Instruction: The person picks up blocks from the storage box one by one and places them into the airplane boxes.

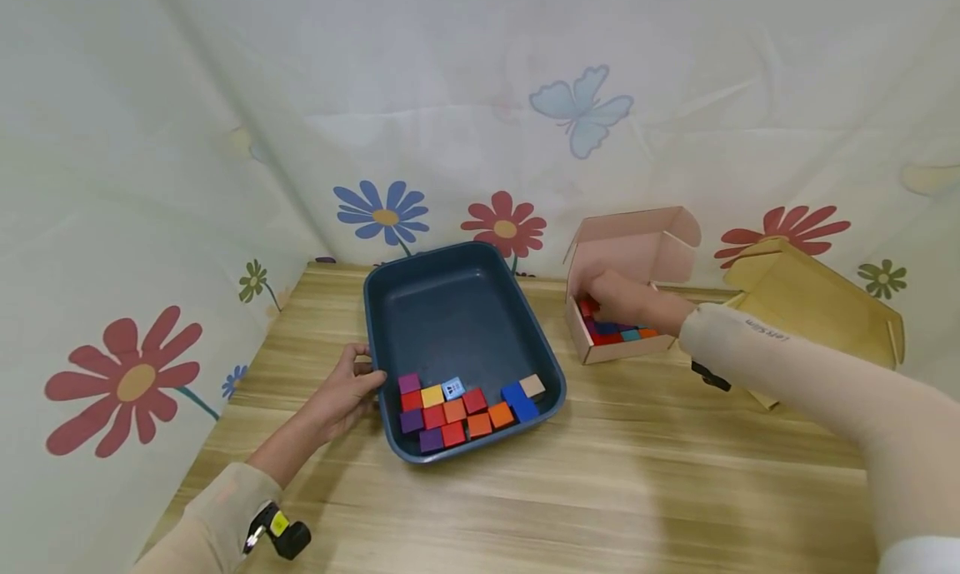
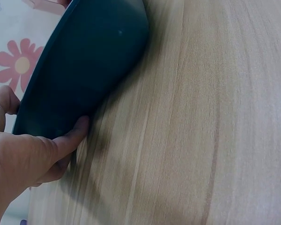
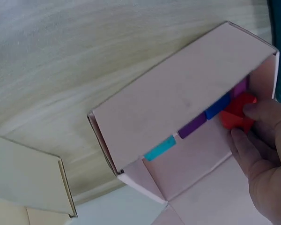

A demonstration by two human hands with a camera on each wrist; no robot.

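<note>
Right hand is inside the pink box, right of centre; grip nearly closed, thumb and fingers pinching one red block. Left hand grips the left side of the dark tray, mid-frame on the surface. Tray blocks bunch along its lower end.

Risks: red block could slip, held only by fingertips, or snag on the box wall given the tight space; knuckles could bump the light box. If the left grip pulls or tilts the tray, the loose blocks may slide.

Count: two hands, one tray, one pink box, one yellow box at right, about fifteen tray blocks; box blocks partly hidden, can't count.
</note>
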